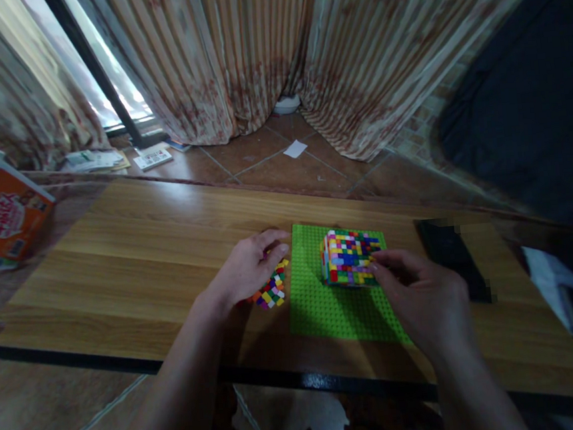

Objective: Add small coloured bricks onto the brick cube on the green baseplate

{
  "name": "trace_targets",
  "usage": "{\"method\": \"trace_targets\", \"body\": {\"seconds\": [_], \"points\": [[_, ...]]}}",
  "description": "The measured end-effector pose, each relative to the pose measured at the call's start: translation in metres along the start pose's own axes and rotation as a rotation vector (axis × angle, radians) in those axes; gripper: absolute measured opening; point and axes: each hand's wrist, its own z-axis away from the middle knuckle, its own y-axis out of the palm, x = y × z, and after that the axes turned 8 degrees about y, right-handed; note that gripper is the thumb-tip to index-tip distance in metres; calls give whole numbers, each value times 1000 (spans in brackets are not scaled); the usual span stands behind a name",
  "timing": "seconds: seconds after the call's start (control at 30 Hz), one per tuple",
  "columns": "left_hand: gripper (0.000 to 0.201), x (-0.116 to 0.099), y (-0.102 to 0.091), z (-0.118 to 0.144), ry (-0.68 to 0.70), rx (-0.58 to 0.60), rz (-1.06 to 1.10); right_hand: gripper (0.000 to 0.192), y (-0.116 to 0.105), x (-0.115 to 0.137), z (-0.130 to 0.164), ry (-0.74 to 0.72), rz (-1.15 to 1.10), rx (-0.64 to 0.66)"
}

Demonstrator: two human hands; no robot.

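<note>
A block built of many small coloured building bricks (346,258) stands on a green studded baseplate (320,312). My right hand (421,293) is at the block's right side, thumb and forefinger pinched together against its top edge. Whatever lies between those fingertips is too small to make out. To the left of the baseplate, my left hand (245,265) hovers over or rests on a pile of loose small bricks (272,293), partly covering it. The left thumb and forefinger are apart, and no brick shows between them.
The wooden table (134,255) has a dark front edge. A black flat object (454,260) lies right of the baseplate. At far left stands a clear tub with an orange label (8,212). Behind the table are curtains (262,50) and papers (154,158) on the tiled floor.
</note>
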Motion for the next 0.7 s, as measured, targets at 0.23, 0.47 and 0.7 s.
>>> {"method": "trace_targets", "body": {"seconds": [0.23, 0.47, 0.7], "points": [[32, 2, 0, 0, 5, 4, -2, 26, -1, 0, -2, 20, -65, -11], [33, 3, 1, 1, 4, 5, 11, 27, 3, 0, -1, 68, -104, -25], [33, 2, 1, 1, -1, 12, -3, 26, 0, 2, -1, 47, -87, -47]]}}
